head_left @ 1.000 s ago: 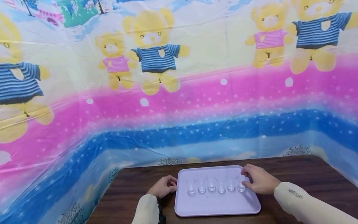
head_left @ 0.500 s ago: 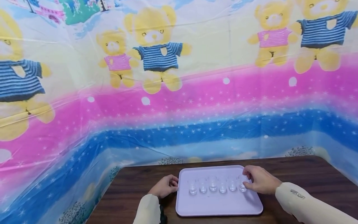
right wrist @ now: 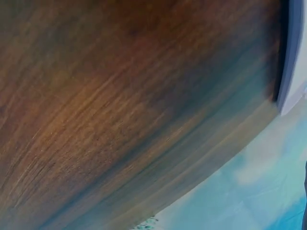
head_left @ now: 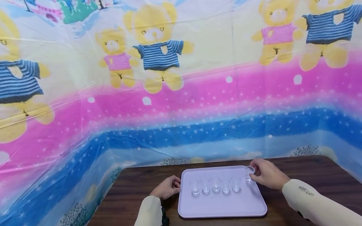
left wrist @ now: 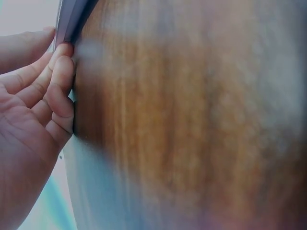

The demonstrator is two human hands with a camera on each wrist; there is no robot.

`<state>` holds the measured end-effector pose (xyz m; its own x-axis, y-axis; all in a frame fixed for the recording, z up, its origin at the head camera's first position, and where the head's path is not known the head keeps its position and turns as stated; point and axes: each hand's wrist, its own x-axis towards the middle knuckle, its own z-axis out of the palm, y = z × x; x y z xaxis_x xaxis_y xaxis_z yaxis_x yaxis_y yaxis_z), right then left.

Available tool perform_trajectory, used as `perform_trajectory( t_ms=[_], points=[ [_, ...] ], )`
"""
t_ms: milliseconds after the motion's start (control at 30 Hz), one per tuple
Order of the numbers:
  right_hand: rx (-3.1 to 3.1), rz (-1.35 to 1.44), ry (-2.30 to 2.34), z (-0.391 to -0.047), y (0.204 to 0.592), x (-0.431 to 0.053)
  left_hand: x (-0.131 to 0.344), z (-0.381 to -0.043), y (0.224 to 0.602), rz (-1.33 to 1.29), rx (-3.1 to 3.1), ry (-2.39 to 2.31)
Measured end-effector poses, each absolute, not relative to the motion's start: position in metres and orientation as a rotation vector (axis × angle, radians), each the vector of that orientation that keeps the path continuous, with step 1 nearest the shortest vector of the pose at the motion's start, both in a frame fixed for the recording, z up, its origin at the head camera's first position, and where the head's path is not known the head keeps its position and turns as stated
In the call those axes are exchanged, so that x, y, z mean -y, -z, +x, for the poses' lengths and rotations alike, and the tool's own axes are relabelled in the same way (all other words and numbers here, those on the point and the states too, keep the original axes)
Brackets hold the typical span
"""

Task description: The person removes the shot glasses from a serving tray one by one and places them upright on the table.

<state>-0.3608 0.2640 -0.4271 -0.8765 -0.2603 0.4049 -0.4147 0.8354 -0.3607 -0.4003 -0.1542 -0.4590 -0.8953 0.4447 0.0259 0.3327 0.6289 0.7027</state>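
A pale lilac tray [head_left: 220, 207] lies on the wooden table. At its left rim, my left hand [head_left: 167, 187] holds the edge; the left wrist view shows the thumb and curled fingers [left wrist: 62, 72] meeting at the rim. My right hand [head_left: 268, 174] pinches a small clear shot glass [head_left: 249, 179] between thumb and fingers over the tray's far right corner. Several similar glasses, among them the rightmost glass [head_left: 236, 185] and the leftmost glass [head_left: 195, 190], stand upright in a row across the tray. The right wrist view does not show the hand's grip.
The dark wood table [head_left: 135, 188] extends on both sides of the tray. Behind it hangs a cloth [head_left: 198, 138] printed with bears and coloured bands, reaching down to the table's back edge. In the right wrist view the tray's side [right wrist: 290, 62] appears at the right.
My right hand has taken the rightmost glass out of the row and moved it away, toward the tray's far right corner. My left hand stays at the left rim.
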Motion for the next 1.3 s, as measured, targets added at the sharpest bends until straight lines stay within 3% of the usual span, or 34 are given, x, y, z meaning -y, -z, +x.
perform_trajectory(
  t_ms=[533, 1300],
  points=[
    [2.648, 0.334, -0.684, -0.392, 0.427, -0.295, 0.154, -0.398, 0.456, 0.587, -2.671, -1.079],
    [2.721, 0.283, -0.702, -0.411, 0.437, -0.298, 0.152, -0.399, 0.454, 0.572, -2.696, -1.041]
  ],
)
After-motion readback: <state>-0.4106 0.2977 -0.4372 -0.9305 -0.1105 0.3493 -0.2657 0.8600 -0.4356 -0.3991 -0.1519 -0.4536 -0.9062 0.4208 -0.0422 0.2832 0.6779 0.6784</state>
